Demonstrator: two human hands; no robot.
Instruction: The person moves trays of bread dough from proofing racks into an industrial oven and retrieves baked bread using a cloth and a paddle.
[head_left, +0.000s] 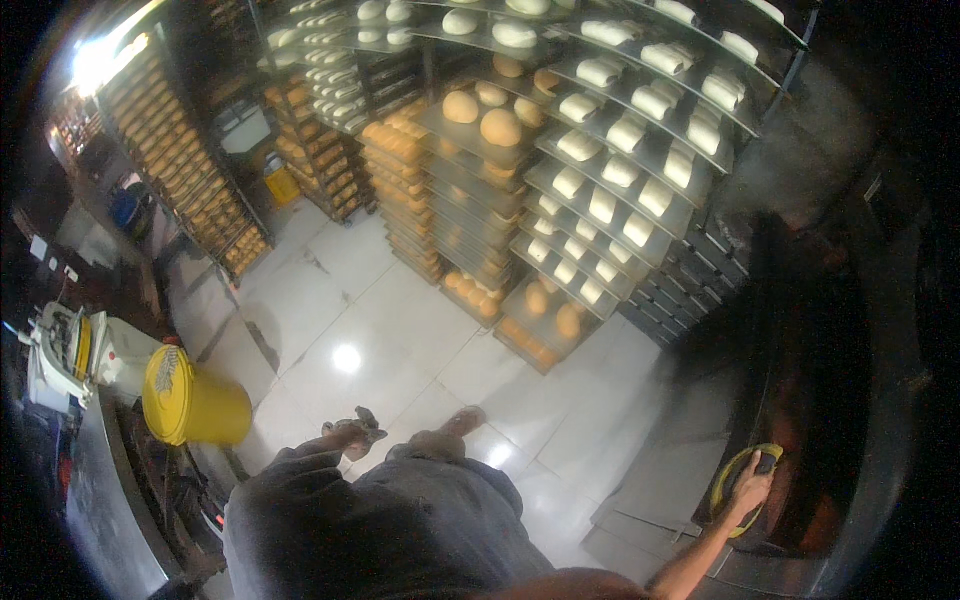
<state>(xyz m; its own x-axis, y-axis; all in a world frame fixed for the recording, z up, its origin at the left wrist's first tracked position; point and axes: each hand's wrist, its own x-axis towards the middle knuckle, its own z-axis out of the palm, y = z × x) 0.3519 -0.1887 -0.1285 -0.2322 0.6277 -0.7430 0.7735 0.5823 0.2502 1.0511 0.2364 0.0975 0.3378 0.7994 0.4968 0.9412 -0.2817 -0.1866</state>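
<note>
Grey cloth of the person's shirt (400,530) fills the lower middle, soft and creased, with two feet on the glossy pale floor tiles (330,300) beyond it. Stretched out straight to the right, the right hand (750,490) closes its fingers around a dark handle (766,462) ringed by a yellow-green hoop (724,478), at the front of a dark oven (830,400). No left hand shows. Tall metal racks (600,180) carry flat trays of pale dough pieces and round browned loaves. At the left, a yellow plastic bucket (195,400) stands by a steel counter.
</note>
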